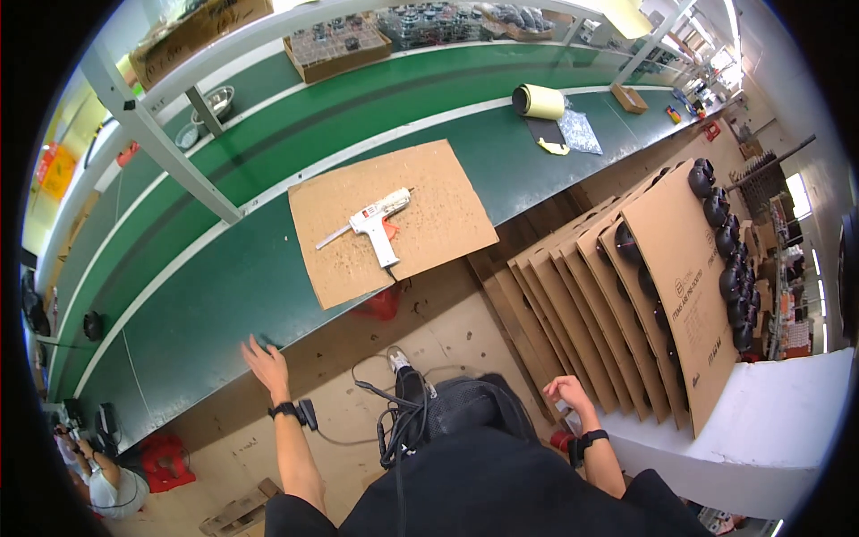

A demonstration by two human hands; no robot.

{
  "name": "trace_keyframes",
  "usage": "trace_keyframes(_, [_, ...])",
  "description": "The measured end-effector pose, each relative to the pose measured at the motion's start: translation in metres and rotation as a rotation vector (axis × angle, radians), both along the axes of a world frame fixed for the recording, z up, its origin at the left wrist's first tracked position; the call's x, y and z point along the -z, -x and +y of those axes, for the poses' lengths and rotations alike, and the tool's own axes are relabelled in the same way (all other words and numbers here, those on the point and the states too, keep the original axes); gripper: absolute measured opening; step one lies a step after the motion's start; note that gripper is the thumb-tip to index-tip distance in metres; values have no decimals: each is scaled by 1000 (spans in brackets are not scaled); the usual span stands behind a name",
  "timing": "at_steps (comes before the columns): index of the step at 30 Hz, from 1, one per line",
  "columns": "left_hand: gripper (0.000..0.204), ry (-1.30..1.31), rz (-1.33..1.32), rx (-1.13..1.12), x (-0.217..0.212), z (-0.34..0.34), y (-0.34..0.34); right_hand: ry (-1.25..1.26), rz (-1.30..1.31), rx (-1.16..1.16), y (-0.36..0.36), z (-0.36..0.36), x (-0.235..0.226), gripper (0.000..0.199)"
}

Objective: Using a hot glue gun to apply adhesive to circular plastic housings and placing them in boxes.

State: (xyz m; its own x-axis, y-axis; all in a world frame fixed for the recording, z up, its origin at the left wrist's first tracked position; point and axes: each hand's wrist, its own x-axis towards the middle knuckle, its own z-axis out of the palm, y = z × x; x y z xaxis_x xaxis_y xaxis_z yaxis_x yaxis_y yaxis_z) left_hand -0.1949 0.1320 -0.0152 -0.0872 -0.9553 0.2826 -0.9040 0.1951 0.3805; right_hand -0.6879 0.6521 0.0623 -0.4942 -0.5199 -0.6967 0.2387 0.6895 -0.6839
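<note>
My left hand (pixel 266 365) is open over the front edge of the green workbench (pixel 192 309), fingers apart and nothing in it. My right hand (pixel 570 392) hangs loosely curled beside the stack of upright cardboard sheets (pixel 573 318), with nothing visible in it. Both wrists wear black bands. A white hot glue gun (pixel 379 224) with an orange trigger lies on its side on a flat cardboard sheet (pixel 438 183). A pale glue stick (pixel 335 237) sticks out of its back end. Neither hand touches the gun or the sheet.
Round black parts (pixel 735 268) line the cardboard stack on my right, beside a white surface (pixel 774 421). Farther along the bench are a yellow roll (pixel 543 102) and a clear plastic bag (pixel 580 132). A metal post (pixel 170 148) rises at left. Another person (pixel 116 488) sits lower left.
</note>
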Motion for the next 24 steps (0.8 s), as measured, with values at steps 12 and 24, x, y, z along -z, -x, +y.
trace_keyframes(12, [51,71,-241,-719,41,-72,64,-513,83,-291,-17,-20,-46,24])
trace_keyframes(24, [51,70,-173,-721,8,-72,48,-529,657,-1057,103,-343,-32,41])
